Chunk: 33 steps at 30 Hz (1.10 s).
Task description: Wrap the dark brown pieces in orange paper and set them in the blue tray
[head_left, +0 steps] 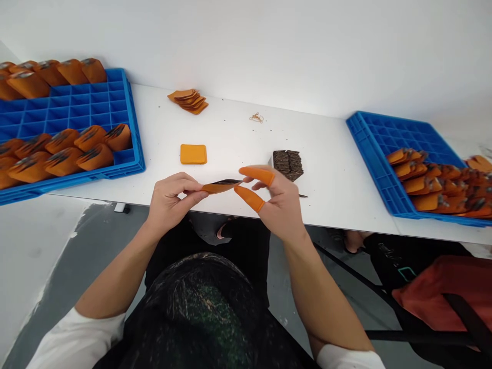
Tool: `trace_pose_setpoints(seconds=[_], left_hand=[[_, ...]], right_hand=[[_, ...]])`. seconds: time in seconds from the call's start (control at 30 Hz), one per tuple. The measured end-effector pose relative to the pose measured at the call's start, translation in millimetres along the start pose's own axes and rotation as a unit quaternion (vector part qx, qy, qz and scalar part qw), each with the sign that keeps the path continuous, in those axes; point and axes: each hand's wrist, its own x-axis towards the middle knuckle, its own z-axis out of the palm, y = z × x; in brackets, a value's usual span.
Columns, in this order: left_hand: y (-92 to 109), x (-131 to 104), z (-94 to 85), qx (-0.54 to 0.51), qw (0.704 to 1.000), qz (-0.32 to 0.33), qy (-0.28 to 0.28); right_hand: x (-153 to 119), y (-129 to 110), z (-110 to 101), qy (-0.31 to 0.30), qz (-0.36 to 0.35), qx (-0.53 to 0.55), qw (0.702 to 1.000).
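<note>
My left hand (pixel 171 200) pinches one end of a small orange pouch (pixel 221 188) between thumb and fingers. The pouch is held above the front edge of the table, its dark opening facing up. At its other end is my right hand (pixel 279 200), wearing orange finger covers on thumb and index finger. Those two fingers are spread apart around the pouch's tip; whether they touch it I cannot tell. Behind my right hand stands a block of thin dark brown pieces (pixel 287 163), partly hidden by it. A neat stack of orange pouches (pixel 193 154) lies beyond my left hand.
On the left stands a blue divided crate (pixel 132 118) with filled orange pouches in several compartments. Another blue crate (pixel 369 159) with orange pouches is at right. Fanned orange pieces (pixel 190 101) and rubber bands (pixel 257 118) lie farther back. A person in red (pixel 434 292) sits at right.
</note>
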Motion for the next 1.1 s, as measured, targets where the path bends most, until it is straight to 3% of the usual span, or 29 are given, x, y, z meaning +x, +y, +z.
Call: trace_pose_setpoints(seconds=[0.07,0.13,0.37,0.63,0.83,0.9,0.97,1.1], left_hand=[[-0.7,0.1,-0.4,-0.015,1.0,0.0,-0.004],[-0.3,0.6,-2.0,-0.019,1.0,0.003,-0.014],[10.3,7.6,-14.3,0.061,0.996,0.05,-0.047],[8.9,10.0,-20.8,0.216,0.962,0.133,-0.1],[8.4,7.7,-32.3,0.196,0.968,0.122,-0.1],[8.6,8.1,-46.2,0.196,0.971,0.101,-0.093],[8.3,11.0,-70.9,0.219,0.971,0.072,-0.058],[2.3,23.9,-142.4,0.306,0.947,0.025,0.097]], right_hand=[[-2.5,5.6,6.0,-0.02,0.06,0.072,0.995],[-3.9,9.5,11.7,-0.022,0.074,0.106,0.991],[-2.5,9.7,19.4,-0.028,-0.016,0.014,0.999],[-6.6,7.7,32.6,-0.026,-0.055,-0.038,0.997],[-6.3,7.9,46.3,-0.021,-0.044,-0.003,0.999],[-8.1,13.2,47.8,-0.02,-0.036,-0.005,0.999],[-12.2,23.9,48.1,-0.014,-0.026,-0.018,0.999],[-25.7,58.6,51.7,0.002,-0.012,-0.065,0.998]])
